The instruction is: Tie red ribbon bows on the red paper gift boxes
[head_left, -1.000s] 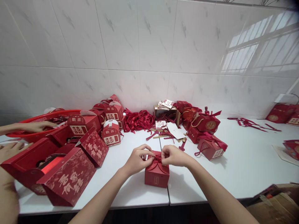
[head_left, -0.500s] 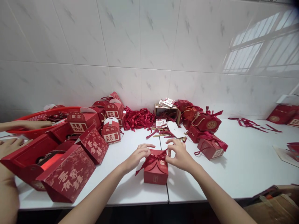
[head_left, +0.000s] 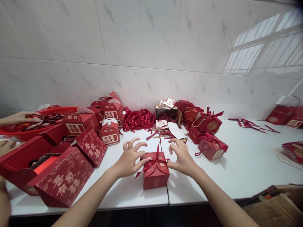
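A small red gift box [head_left: 156, 179] stands on the white table in front of me, a dark red ribbon [head_left: 157, 161] tied in a bow over its petal-shaped top flaps. On the box's left, my left hand [head_left: 130, 157] pinches one side of the bow between thumb and index finger, its other fingers raised and spread. My right hand [head_left: 181, 157] pinches the bow's opposite side at the right edge, other fingers curled above. One ribbon tail points up behind the box; another hangs at its left. The fingertips partly cover the bow's ends.
Left are large open red boxes [head_left: 63, 179], smaller red boxes [head_left: 110, 134] and a red basket [head_left: 14, 134] with another person's hand [head_left: 21, 118] in it. Behind lie a ribbon heap [head_left: 139, 119] and cards [head_left: 161, 124]. Ribboned boxes [head_left: 211, 146] stand right; a cardboard box [head_left: 274, 208] sits front right.
My left hand has shifted left and opened its upper fingers wider; the bow looks pulled tauter and a tail now stands up behind. The other person's hand has lifted in the basket.
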Motion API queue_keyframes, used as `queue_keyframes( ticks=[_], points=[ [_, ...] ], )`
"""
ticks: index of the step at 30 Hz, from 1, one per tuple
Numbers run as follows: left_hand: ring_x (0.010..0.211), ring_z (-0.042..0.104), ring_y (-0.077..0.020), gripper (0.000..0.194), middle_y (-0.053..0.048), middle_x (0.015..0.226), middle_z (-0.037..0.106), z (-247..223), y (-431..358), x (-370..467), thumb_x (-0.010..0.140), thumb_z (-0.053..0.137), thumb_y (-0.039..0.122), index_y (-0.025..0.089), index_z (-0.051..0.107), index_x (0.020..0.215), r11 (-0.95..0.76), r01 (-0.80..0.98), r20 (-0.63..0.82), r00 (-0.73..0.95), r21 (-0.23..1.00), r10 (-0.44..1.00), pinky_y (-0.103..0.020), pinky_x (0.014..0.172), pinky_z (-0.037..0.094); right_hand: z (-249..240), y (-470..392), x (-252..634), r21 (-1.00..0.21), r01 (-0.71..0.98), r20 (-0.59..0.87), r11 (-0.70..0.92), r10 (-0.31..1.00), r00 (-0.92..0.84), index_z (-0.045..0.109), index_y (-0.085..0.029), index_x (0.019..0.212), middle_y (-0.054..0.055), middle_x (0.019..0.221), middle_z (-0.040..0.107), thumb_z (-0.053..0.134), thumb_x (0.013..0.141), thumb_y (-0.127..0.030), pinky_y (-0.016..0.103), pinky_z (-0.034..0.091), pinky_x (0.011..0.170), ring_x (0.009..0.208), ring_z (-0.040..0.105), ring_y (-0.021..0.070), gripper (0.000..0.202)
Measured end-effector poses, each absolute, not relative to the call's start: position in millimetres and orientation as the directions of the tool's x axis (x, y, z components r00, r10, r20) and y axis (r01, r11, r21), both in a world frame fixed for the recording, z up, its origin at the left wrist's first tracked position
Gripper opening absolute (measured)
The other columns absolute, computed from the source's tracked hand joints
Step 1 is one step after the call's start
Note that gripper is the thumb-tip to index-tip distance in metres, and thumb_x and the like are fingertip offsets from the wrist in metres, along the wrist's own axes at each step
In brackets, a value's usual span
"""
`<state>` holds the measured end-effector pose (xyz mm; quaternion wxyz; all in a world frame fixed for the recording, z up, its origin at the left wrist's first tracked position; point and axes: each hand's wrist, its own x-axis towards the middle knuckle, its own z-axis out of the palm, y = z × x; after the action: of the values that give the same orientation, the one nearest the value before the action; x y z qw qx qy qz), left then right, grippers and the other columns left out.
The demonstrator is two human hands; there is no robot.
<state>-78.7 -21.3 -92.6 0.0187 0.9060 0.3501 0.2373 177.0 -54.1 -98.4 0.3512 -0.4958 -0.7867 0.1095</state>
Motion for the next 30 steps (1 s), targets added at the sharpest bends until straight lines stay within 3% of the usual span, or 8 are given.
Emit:
queue_keyframes(
  ticks=[4, 8, 13, 16, 19, 25, 28, 30],
  points=[
    [0.125, 0.033, -0.0349, 0.018, -0.006, 0.119, 0.058, -98, -19, -81, 0.087, 0.052, 0.034, 0.022, 0.06, 0.076, -0.754, 0.638, 0.454, 0.632, 0.155, 0.628, -0.052, 0.097, 0.022, -101, -55, 177, -0.592, 0.61, 0.418, 0.526, 0.848, -0.326, 0.046, -0.022, 0.084, 0.011, 0.123, 0.046, 0.065, 0.068, -0.017, 0.048, 0.031, 0.098, 0.122, 0.038, 0.0288, 0.025],
    [0.105, 0.051, -0.0234, 0.021, -0.007, 0.108, 0.058, -106, -19, -81, 0.09, 0.046, 0.033, 0.02, 0.051, 0.075, -0.718, 0.555, 0.391, 0.603, 0.419, 0.695, -0.037, 0.089, 0.039, -116, -56, 175, -0.682, 0.471, 0.379, 0.56, 0.821, -0.427, 0.044, -0.024, 0.115, 0.01, 0.127, 0.047, 0.062, 0.079, -0.025, 0.036, 0.038, 0.099, 0.122, 0.045, 0.02, 0.04],
    [0.099, 0.055, -0.0199, 0.014, -0.008, 0.109, 0.055, -117, -25, -69, 0.091, 0.046, 0.033, 0.021, 0.047, 0.084, -0.618, 0.445, 0.391, 0.501, 0.648, 0.772, -0.034, 0.085, 0.047, -132, -68, 177, -0.766, 0.327, 0.382, 0.553, 0.801, -0.461, 0.037, -0.025, 0.131, 0.009, 0.133, 0.044, 0.079, 0.064, -0.037, 0.034, 0.037, 0.104, 0.125, 0.044, 0.0215, 0.08],
    [0.107, 0.055, -0.0205, 0.017, -0.009, 0.124, 0.048, -122, -33, -62, 0.09, 0.046, 0.033, 0.024, 0.045, 0.105, -0.574, 0.384, 0.396, 0.449, 0.723, 0.801, -0.035, 0.084, 0.05, -138, -81, 196, -0.776, 0.374, 0.412, 0.507, 0.858, -0.306, 0.043, -0.026, 0.127, 0.009, 0.132, 0.045, 0.079, 0.063, -0.036, 0.036, 0.038, 0.104, 0.125, 0.044, 0.0229, 0.074],
    [0.107, 0.056, -0.02, 0.029, -0.008, 0.129, 0.045, -127, -45, -64, 0.091, 0.046, 0.033, 0.028, 0.04, 0.118, -0.534, 0.399, 0.354, 0.442, 0.745, 0.824, -0.035, 0.084, 0.052, -148, -89, 238, -0.796, 0.493, 0.414, 0.352, 0.91, 0.017, 0.049, -0.026, 0.12, 0.008, 0.126, 0.052, 0.077, 0.063, -0.04, 0.035, 0.046, 0.096, 0.115, 0.053, 0.023, 0.065],
    [0.102, 0.059, -0.0188, 0.033, -0.007, 0.124, 0.049, -142, -58, -85, 0.092, 0.043, 0.033, 0.031, 0.037, 0.124, -0.529, 0.487, 0.309, 0.463, 0.695, 0.831, -0.034, 0.083, 0.054, -172, -72, 341, -0.813, 0.582, 0.404, 0.031, 0.75, 0.524, 0.052, -0.016, 0.111, 0.015, 0.117, 0.052, 0.07, 0.061, -0.055, 0.044, 0.049, 0.087, 0.103, 0.057, 0.0287, 0.066],
    [0.106, 0.057, -0.0204, 0.035, -0.008, 0.126, 0.049, -144, -57, -94, 0.091, 0.045, 0.031, 0.03, 0.037, 0.125, -0.586, 0.547, 0.392, 0.438, 0.598, 0.809, -0.034, 0.081, 0.055, -173, -55, 367, -0.792, 0.603, 0.422, -0.096, 0.629, 0.653, 0.05, -0.012, 0.117, 0.023, 0.126, 0.044, 0.067, 0.058, -0.061, 0.051, 0.04, 0.096, 0.117, 0.046, 0.0373, 0.078],
    [0.113, 0.054, -0.0244, 0.035, -0.01, 0.126, 0.049, -139, -58, -104, 0.089, 0.05, 0.029, 0.027, 0.04, 0.123, -0.633, 0.632, 0.542, 0.371, 0.448, 0.754, -0.039, 0.088, 0.052, -172, -46, 370, -0.774, 0.615, 0.444, -0.15, 0.564, 0.696, 0.041, -0.006, 0.129, 0.031, 0.14, 0.025, 0.065, 0.059, -0.063, 0.059, 0.025, 0.103, 0.132, 0.023, 0.0456, 0.094]
  ],
)
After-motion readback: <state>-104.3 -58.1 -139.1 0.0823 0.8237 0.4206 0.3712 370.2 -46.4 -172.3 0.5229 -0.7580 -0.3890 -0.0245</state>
